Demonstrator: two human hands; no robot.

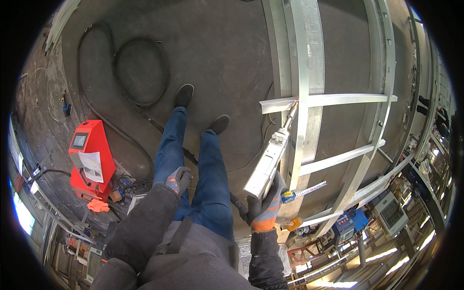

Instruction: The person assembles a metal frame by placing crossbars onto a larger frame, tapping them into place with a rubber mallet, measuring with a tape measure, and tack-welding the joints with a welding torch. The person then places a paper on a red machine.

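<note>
My gloved right hand [267, 203] is wrapped round the rear of a handheld laser welding gun [267, 163]. The gun slants up and to the right, and its narrow nozzle points at a joint where a short cross bar [279, 105] meets a long rail of the metal frame [302, 58]. A small red spot shows at the tip. My left hand [179, 180], in a grey and orange glove, rests by my left thigh with its fingers curled in and nothing visible in them. A tape measure [288, 196], its blade partly out, lies beside my right hand.
A red machine [93, 159] with a screen and a paper sheet stands at left. Thick black hose [116, 63] loops over the floor towards my legs. An orange-yellow bottle [293, 224] lies beyond my right wrist. Another cross bar [340, 158] spans the frame.
</note>
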